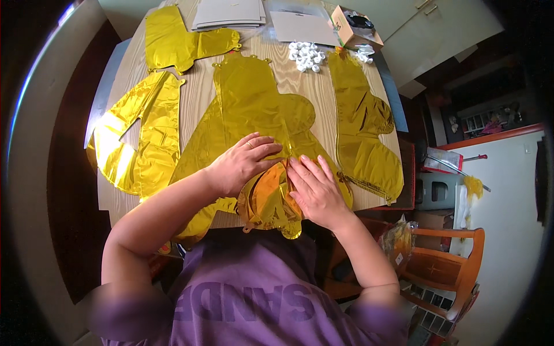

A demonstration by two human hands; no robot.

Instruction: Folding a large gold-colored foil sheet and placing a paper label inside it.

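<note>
Several flat gold foil balloons lie on the wooden table. My left hand (245, 166) rests on the folded near end of the middle foil balloon (248, 86), its fingers apart, slightly bent and pointing right. Beside it, my right hand (317, 193) lies flat on the same folded part, fingers stretched out and pointing away from me. Between and below the hands, the folded foil (266, 199) looks more orange and creased, with rounded tabs near the table's front edge. Part of the foil is hidden under both hands.
Other foil balloons lie at the far left (170, 40), left (156, 138) and right (360, 115). At the back are grey card sheets (228, 14), a pile of small white pieces (306, 56) and an open box (360, 37). A wooden chair (438, 254) stands right.
</note>
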